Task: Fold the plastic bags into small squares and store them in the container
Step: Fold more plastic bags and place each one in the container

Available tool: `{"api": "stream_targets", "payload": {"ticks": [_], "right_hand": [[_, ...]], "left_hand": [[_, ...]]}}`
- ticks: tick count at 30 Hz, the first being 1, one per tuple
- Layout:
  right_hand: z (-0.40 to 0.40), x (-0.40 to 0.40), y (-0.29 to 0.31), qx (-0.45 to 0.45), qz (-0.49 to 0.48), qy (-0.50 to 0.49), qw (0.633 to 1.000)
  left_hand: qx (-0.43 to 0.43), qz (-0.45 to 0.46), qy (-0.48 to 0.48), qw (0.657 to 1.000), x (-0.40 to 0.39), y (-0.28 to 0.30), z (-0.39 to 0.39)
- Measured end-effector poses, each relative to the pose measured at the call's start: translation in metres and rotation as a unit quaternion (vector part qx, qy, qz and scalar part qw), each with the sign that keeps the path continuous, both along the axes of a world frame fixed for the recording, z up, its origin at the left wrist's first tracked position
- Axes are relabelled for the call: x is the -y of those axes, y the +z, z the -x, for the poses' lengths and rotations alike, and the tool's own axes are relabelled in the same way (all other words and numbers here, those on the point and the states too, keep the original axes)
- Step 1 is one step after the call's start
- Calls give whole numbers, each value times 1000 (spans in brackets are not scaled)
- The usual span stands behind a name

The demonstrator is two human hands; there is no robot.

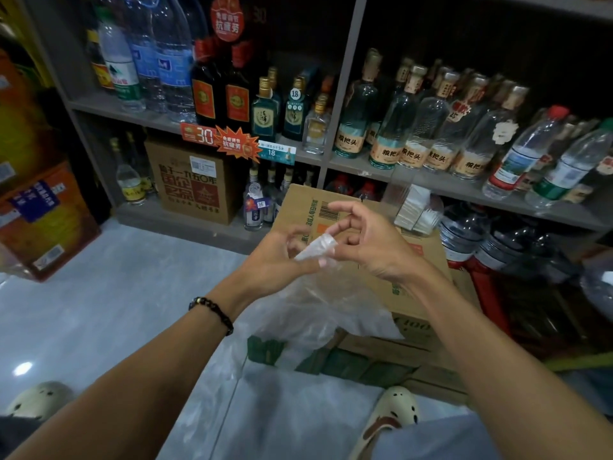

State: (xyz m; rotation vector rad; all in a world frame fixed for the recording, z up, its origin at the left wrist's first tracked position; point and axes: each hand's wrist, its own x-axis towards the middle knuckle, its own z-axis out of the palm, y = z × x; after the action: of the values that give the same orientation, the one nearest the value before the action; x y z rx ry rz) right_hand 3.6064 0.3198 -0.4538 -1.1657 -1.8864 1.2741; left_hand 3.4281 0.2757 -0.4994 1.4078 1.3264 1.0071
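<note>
Two hands I see up front: left hand (pixel 282 260) and right hand (pixel 368 240) pinch clear folded bag (pixel 316 248) between them. Loose plastic bags (pixel 318 313) on cardboard box (pixel 414 293) below hands. Bottle shelves (pixel 365 164) beyond, grey floor (pixel 116 277).

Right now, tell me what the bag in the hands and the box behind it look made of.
Bag: thin clear plastic film, glossy; it is see-through and crinkled where the left hand and right hand pinch it. Box: brown cardboard, matte, with a printed barcode and folded edges.
</note>
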Motion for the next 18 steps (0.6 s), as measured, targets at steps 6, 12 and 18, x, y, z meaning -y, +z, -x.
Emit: {"api": "stream_targets", "payload": {"ticks": [6, 12, 18], "right_hand": [[-47, -1, 2, 224, 14, 35, 974], [-73, -18, -11, 79, 56, -86, 992], [-66, -45, -9, 21, 77, -89, 993]], "left_hand": [[78, -43, 104, 991, -10, 8, -1], [177, 17, 155, 972, -20, 8, 8], [-29, -60, 229, 971, -31, -4, 4]]}}
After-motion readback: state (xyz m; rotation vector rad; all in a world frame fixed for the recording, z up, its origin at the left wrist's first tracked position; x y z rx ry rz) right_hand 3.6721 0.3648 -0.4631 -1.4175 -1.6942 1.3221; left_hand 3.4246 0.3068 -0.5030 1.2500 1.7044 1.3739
